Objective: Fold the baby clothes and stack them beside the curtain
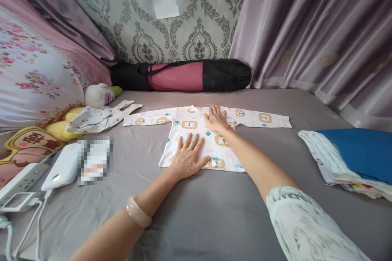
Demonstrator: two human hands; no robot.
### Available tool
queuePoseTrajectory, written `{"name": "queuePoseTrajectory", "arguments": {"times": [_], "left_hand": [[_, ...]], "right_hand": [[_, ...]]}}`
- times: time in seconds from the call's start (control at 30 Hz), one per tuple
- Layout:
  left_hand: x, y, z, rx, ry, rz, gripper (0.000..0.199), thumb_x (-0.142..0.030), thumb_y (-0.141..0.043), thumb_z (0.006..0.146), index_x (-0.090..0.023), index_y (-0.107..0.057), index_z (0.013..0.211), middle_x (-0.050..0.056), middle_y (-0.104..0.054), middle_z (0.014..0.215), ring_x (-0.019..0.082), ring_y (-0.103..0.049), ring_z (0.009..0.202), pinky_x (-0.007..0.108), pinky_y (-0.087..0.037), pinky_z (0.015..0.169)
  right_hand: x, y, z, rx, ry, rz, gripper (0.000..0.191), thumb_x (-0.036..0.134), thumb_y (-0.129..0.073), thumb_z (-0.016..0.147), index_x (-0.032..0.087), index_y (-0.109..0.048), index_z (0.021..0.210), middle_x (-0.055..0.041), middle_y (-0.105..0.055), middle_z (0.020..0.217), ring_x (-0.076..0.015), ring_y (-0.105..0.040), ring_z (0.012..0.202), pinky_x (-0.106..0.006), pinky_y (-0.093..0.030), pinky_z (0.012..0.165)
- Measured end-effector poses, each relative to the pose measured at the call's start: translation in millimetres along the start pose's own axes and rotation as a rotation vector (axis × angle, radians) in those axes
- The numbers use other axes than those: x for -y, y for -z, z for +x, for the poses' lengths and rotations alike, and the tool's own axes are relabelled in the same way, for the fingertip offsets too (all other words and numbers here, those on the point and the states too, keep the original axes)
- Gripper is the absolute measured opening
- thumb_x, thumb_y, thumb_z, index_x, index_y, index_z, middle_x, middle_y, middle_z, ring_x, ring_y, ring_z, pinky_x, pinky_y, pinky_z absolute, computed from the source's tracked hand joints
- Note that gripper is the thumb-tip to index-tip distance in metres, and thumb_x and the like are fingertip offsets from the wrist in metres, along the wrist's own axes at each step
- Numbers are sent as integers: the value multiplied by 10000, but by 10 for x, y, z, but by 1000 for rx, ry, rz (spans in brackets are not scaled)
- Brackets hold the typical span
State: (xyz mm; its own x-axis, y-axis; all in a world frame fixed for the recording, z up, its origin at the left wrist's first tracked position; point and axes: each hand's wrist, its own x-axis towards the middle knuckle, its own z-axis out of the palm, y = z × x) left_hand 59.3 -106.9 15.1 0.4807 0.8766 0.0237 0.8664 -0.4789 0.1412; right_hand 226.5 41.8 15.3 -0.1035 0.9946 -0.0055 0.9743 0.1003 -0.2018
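A small white long-sleeved shirt with lion faces and green leaves printed on it lies flat on the grey sheet, both sleeves stretched out sideways. My left hand rests flat on the shirt's lower left front, fingers spread. Higher up, near the neckline and right shoulder, my right hand also presses flat on the fabric with its fingers extended. Neither hand grips anything. Parts of the print are covered by my hands and right forearm.
Small patterned clothing lies at left near plush toys. A white power bank, a power strip and cables are closer on that side. Folded clothes are stacked at right. A black and pink rolled bag lies along the wall.
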Motion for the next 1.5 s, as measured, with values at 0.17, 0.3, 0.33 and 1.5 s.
{"name": "queuePoseTrajectory", "arguments": {"times": [0.17, 0.3, 0.33, 1.5], "left_hand": [[-4, -2, -5, -6, 4, -18, 766, -690, -258, 923, -201, -304, 1512, 105, -227, 1596, 371, -125, 1475, 639, -104, 1153], [-18, 7, -33, -68, 13, -28, 771, -684, -278, 922, -161, -349, 1485, 138, -269, 1580, 357, -173, 1468, 598, -155, 1164], [-23, 6, -38, -88, 25, -25, 765, -669, -281, 929, -139, -362, 1475, 153, -280, 1573, 349, -185, 1467, 580, -166, 1169], [419, 84, 288, -77, 157, 7, 600, -473, -261, 985, -122, -373, 1459, 158, -268, 1578, 300, -215, 1465, 524, -157, 1182]], "right_hand": [[-14, 13, 3, 11, -14, 12, 674, 463, -185, 991, 58, -215, 1528, -136, -111, 1615, -262, -43, 1488, -602, -72, 1155], [66, 102, -34, 56, -22, 36, 658, 451, -194, 993, 71, -234, 1528, -149, -109, 1614, -291, -53, 1486, -615, -67, 1149], [117, 113, -49, 30, 13, 33, 641, 436, -186, 996, 81, -246, 1526, -144, -124, 1614, -288, -60, 1486, -605, -50, 1154], [-125, 75, -1108, 46, 204, 19, 593, 425, -216, 998, 150, -309, 1516, -107, -174, 1611, -261, -126, 1483, -494, -84, 1189]]}}
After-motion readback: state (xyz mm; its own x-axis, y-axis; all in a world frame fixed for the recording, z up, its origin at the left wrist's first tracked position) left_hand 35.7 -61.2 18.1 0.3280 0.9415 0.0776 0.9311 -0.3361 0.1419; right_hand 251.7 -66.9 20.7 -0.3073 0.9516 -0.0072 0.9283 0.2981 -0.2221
